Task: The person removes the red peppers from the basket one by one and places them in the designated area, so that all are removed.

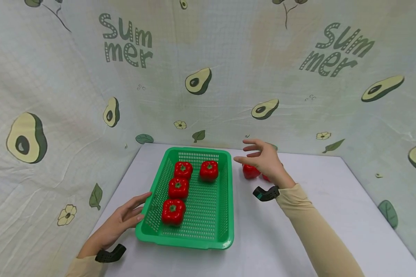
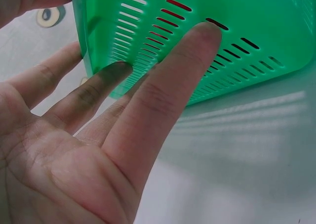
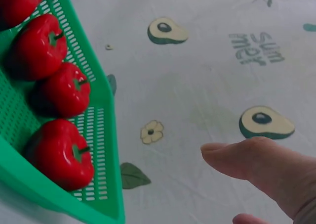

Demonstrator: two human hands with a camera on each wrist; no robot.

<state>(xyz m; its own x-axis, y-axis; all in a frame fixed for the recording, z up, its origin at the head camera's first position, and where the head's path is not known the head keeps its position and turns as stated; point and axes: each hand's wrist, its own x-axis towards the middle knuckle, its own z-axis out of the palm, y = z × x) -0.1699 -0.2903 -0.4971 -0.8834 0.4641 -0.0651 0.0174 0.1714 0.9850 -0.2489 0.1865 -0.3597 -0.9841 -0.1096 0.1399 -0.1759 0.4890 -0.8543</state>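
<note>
A green slotted plastic basket [image 1: 183, 242] stands on the table with several red bell peppers [image 1: 173, 213] inside. Three make a column along its left side; another pepper [image 1: 209, 171] sits at the upper right. At the basket's left wall is my left hand [image 1: 116, 223], its fingers extended and touching the slotted side [image 2: 247, 11]. My right hand [image 1: 266, 161] hovers right of the basket, holding nothing, thumb and fingers spread apart. Below and behind it lie a red pepper [image 1: 250, 172] and another red piece [image 1: 265, 178], both partly hidden by the hand.
A white table [image 1: 319, 219] extends to the right of the basket. Pale cloth [image 1: 228, 84] printed with avocados and leaves hangs behind and on both sides. Each wrist wears a black band [image 1: 266, 193].
</note>
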